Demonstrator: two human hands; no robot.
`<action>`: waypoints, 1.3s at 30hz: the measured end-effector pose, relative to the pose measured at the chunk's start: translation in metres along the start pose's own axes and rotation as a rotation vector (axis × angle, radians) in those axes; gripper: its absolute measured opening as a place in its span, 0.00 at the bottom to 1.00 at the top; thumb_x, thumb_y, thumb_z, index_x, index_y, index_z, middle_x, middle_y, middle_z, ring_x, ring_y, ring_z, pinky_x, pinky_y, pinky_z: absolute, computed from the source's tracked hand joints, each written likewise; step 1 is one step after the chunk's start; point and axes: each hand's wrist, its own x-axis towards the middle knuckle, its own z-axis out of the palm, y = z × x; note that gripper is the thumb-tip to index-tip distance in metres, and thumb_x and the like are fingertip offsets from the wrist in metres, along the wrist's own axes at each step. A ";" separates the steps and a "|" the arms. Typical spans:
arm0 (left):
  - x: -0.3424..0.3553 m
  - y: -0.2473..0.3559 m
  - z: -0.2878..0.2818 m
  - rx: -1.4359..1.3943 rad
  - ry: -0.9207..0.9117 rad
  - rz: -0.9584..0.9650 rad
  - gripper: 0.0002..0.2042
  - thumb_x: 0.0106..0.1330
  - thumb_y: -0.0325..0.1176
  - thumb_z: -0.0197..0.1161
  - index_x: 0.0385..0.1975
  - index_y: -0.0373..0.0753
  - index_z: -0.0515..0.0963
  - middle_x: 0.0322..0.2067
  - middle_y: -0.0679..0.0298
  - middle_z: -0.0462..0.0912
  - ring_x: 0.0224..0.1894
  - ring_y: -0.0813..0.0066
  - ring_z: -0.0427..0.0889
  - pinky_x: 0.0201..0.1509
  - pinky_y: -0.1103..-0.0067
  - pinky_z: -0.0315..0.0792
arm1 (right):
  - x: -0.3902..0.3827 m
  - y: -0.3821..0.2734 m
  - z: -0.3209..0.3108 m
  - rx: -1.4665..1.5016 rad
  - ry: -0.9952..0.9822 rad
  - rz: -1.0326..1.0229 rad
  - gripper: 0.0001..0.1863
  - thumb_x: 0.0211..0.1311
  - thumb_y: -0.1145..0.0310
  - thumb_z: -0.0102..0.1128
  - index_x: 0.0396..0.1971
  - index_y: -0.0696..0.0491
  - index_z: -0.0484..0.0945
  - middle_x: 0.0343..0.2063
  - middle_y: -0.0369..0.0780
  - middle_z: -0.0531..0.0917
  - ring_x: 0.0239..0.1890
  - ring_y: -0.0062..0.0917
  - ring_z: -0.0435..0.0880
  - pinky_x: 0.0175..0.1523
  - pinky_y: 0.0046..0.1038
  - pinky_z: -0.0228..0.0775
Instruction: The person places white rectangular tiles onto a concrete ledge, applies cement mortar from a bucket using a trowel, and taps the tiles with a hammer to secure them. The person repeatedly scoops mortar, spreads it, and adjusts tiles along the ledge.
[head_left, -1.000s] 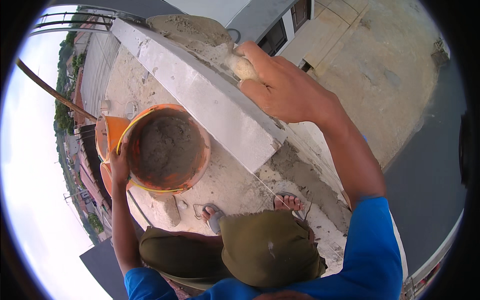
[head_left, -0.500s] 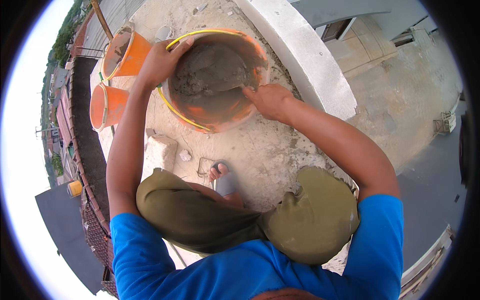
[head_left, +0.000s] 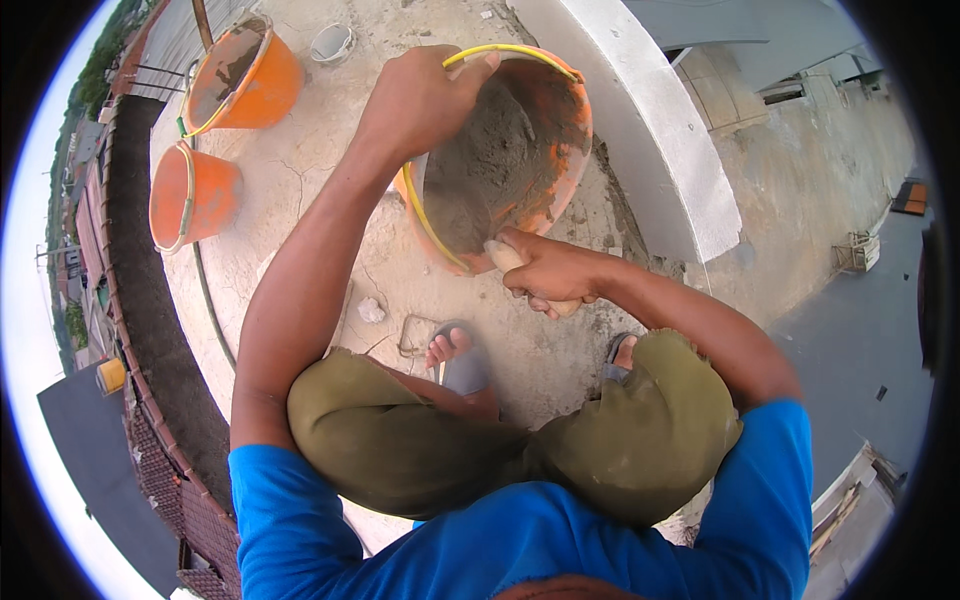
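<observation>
Left hand [head_left: 425, 95] at the far-left rim of a large round orange plastic bucket [head_left: 568, 160], its grip closed over the edge; whether it also takes in the thin yellow carrying handle [head_left: 430, 228] cannot be told. Right hand [head_left: 550, 272] just beyond the near-right rim, its grip fully closed around a pale, rounded tool handle [head_left: 504, 256], which protrudes at both sides of the fist; the tool's working end cannot be made out. The bucket stands on a pale, cracked concrete floor [head_left: 290, 180], far of the person's feet, and contains wet grey mortar [head_left: 490, 150] that also coats its inner wall. To the right, near the bucket, runs a long whitish wall block [head_left: 650, 120] with a straight outer edge. To the left are two smaller orange buckets with handles, one farther [head_left: 270, 90] and one nearer [head_left: 205, 195]; a small round white container [head_left: 333, 43] lies to the right of the farther one. Nearer the person are a pale stone lump [head_left: 371, 310] and a grey sandal [head_left: 465, 370] on the left foot.
</observation>
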 end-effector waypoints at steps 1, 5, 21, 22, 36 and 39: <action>0.002 0.008 0.001 0.004 -0.014 -0.019 0.29 0.75 0.57 0.62 0.45 0.30 0.88 0.32 0.41 0.89 0.37 0.44 0.90 0.46 0.59 0.80 | -0.003 0.008 0.000 0.177 -0.093 -0.016 0.36 0.64 0.74 0.57 0.74 0.52 0.60 0.34 0.39 0.76 0.19 0.20 0.74 0.19 0.29 0.71; 0.025 0.006 0.002 -0.070 -0.011 -0.018 0.30 0.76 0.58 0.63 0.47 0.29 0.88 0.31 0.49 0.89 0.37 0.60 0.89 0.46 0.63 0.78 | -0.037 0.029 -0.026 0.664 -0.294 -0.173 0.34 0.64 0.76 0.55 0.72 0.50 0.62 0.35 0.38 0.76 0.17 0.21 0.73 0.17 0.29 0.70; 0.023 -0.010 -0.002 -0.170 0.079 -0.219 0.32 0.82 0.55 0.61 0.59 0.24 0.82 0.50 0.56 0.88 0.50 0.72 0.84 0.59 0.74 0.76 | -0.269 0.181 -0.243 0.893 0.361 -0.672 0.35 0.62 0.76 0.52 0.73 0.54 0.63 0.37 0.43 0.78 0.14 0.21 0.73 0.14 0.25 0.69; 0.025 -0.009 0.005 -0.144 0.082 -0.200 0.32 0.82 0.55 0.61 0.59 0.24 0.82 0.50 0.56 0.88 0.50 0.71 0.84 0.59 0.74 0.76 | -0.271 0.200 -0.258 0.903 0.469 -0.666 0.34 0.63 0.75 0.52 0.72 0.54 0.63 0.36 0.42 0.77 0.14 0.21 0.73 0.15 0.26 0.70; 0.023 -0.019 0.004 -0.096 0.118 -0.162 0.27 0.86 0.49 0.56 0.62 0.25 0.80 0.54 0.54 0.86 0.55 0.68 0.83 0.62 0.71 0.75 | -0.066 0.214 -0.366 0.411 1.424 -0.348 0.33 0.68 0.66 0.56 0.71 0.56 0.60 0.48 0.59 0.84 0.35 0.44 0.90 0.42 0.46 0.83; 0.030 -0.021 0.012 -0.098 0.126 -0.132 0.27 0.86 0.49 0.56 0.62 0.25 0.80 0.54 0.54 0.86 0.55 0.67 0.83 0.63 0.70 0.75 | -0.022 0.173 -0.361 0.074 0.909 -0.220 0.36 0.69 0.64 0.52 0.74 0.62 0.58 0.56 0.66 0.83 0.52 0.56 0.89 0.62 0.50 0.78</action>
